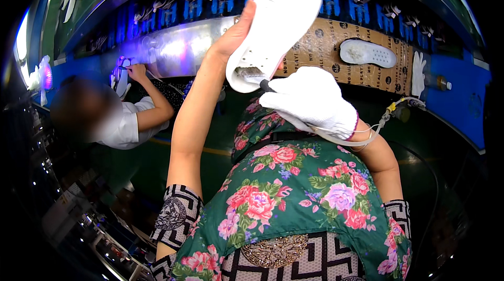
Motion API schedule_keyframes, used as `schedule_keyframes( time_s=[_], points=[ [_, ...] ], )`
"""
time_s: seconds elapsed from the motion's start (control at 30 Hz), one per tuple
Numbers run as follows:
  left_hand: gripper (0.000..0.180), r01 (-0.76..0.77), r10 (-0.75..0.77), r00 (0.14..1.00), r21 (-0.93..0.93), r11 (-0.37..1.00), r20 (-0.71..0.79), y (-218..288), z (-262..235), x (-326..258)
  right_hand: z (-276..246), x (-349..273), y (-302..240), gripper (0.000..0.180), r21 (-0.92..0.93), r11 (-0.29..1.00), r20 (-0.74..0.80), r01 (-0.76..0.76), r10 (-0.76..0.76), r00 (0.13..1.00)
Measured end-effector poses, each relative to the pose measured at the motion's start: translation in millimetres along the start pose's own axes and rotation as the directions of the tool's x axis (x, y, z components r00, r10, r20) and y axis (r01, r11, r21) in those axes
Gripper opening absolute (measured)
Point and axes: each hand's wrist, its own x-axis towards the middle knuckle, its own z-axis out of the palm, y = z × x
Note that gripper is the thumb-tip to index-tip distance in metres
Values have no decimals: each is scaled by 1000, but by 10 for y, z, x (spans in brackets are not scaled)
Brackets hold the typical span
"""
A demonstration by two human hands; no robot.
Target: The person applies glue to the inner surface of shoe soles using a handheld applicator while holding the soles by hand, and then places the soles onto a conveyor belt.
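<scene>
White shoe sole (278, 23) is being held up at chest height, in front of a green flowered apron (294, 197), with its inner side turned toward the camera. It is being gripped along its left edge by the bare left hand (236, 31), thumb pressed against the rim and fingers hidden behind. A small brush (254, 76) is being held in the right hand (312, 102), which is covered by a white glove and closed around the handle; the bristles are being pressed against the heel end of the sole. A thin tube or cord (386, 118) is trailing from the gloved wrist toward the right.

As a judgement, the brushing is under way rather than finished: the brush is at the heel, and the long upper part of the sole is looking dry and plain, though a thin coat cannot be ruled out in this glare.

Beyond the hands, a second white sole (367, 52) is lying on a brown cardboard sheet (325, 44) on the conveyor. Further soles are being carried on blue racks (336, 5) behind it. To the left, another person in a white top (123, 126) is working at the same line.
</scene>
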Motion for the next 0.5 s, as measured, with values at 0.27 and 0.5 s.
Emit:
schedule_keyframes(
  time_s=[0.27,0.5],
  points=[
    [91,212,-123,972,528,822,-199,137,134,108,-39,50,25,27,208,978,100,1,-23,995],
    [90,345,-272,937,701,624,-219,339,361,132,-34,32,119,32,51,998,97,-26,20,995]
  ],
)
